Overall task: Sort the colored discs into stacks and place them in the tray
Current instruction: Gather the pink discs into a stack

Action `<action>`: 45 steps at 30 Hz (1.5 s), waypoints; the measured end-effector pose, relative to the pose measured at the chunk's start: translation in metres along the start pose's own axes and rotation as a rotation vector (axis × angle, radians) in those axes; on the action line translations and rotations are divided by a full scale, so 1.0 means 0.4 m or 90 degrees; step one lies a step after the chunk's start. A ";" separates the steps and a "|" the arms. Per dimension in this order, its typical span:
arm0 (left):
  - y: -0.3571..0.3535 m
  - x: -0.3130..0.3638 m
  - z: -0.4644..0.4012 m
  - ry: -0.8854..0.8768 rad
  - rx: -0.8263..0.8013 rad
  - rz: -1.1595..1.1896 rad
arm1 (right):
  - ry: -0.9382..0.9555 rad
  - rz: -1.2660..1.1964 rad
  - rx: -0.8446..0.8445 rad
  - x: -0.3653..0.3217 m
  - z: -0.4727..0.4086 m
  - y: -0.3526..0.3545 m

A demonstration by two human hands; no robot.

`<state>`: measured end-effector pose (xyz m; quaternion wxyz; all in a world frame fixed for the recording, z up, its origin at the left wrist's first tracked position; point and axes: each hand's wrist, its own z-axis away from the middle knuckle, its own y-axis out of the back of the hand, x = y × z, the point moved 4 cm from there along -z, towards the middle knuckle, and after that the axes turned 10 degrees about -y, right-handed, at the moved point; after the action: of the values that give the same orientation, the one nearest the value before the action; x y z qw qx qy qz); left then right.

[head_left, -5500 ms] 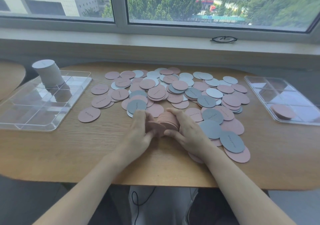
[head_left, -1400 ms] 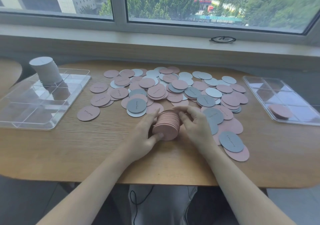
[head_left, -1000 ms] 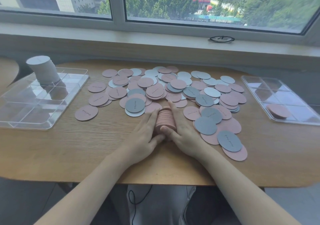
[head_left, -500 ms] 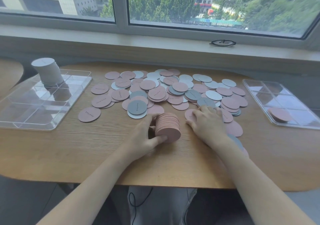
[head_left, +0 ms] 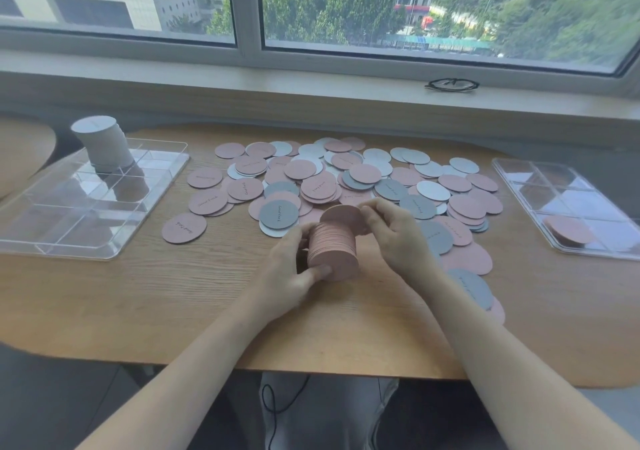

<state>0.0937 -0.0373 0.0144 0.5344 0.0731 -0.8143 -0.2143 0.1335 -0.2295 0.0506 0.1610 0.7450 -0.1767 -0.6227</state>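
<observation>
My left hand [head_left: 289, 271] grips a thick stack of pink discs [head_left: 334, 250] lying on its side just above the wooden table [head_left: 173, 293]. My right hand [head_left: 394, 233] pinches one pink disc [head_left: 343, 217] against the far end of that stack. Behind them spreads a loose pile of pink, grey and white discs [head_left: 346, 179]. A clear tray [head_left: 52, 234] at the left holds a tall white stack [head_left: 102, 143] in a far compartment. A second clear tray [head_left: 602, 193] at the right holds a short pink stack [head_left: 568, 229].
A windowsill runs behind the table with a pair of glasses [head_left: 452, 85] lying on it. Bare wood shows between my arms and the near table edge. A dark cable [head_left: 273, 397] hangs below the table by my lap.
My right hand left the stack, reached to the discs on the right, and now brings one pink disc to the stack's far end. My left hand kept its hold.
</observation>
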 end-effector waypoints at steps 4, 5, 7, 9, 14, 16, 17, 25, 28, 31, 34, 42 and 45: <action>0.003 -0.015 0.001 0.003 0.025 -0.040 | 0.011 0.000 -0.126 0.016 0.003 -0.053; 0.003 -0.018 0.001 0.002 0.024 -0.057 | 0.031 0.035 -0.146 0.018 0.009 -0.060; 0.002 -0.018 0.000 -0.005 0.026 -0.092 | 0.064 0.077 -0.185 0.021 0.020 -0.069; 0.002 -0.014 -0.003 -0.025 0.024 -0.132 | 0.074 0.127 -0.217 0.031 0.029 -0.079; -0.016 -0.014 -0.006 -0.040 -0.031 -0.242 | 0.108 0.245 -0.180 0.047 0.031 -0.093; -0.018 -0.015 -0.006 -0.039 -0.043 -0.241 | 0.107 0.212 -0.176 0.045 0.032 -0.091; -0.017 -0.015 -0.005 -0.039 -0.052 -0.232 | 0.105 0.189 -0.176 0.045 0.034 -0.089; 0.035 0.006 -0.038 -0.034 0.091 -0.059 | 0.020 0.159 -0.070 0.066 0.010 -0.005; 0.062 0.001 -0.114 -0.090 0.122 -0.186 | 0.026 0.170 -0.080 0.066 0.010 -0.010; 0.060 -0.025 -0.206 -0.096 0.070 -0.288 | 0.027 0.163 -0.073 0.062 0.011 -0.008; 0.032 -0.062 -0.287 -0.077 -0.012 -0.362 | 0.038 0.166 -0.064 0.061 0.011 -0.009; 0.005 -0.111 -0.363 -0.076 -0.111 -0.476 | 0.058 0.152 -0.051 0.065 0.007 -0.010; 0.019 -0.097 -0.360 -0.089 -0.077 -0.491 | 0.055 0.154 -0.054 0.065 0.006 -0.009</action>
<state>0.2406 -0.0561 0.0338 0.3614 0.3273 -0.7474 -0.4514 0.1356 -0.2386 0.0259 0.2737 0.7371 -0.2314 -0.5729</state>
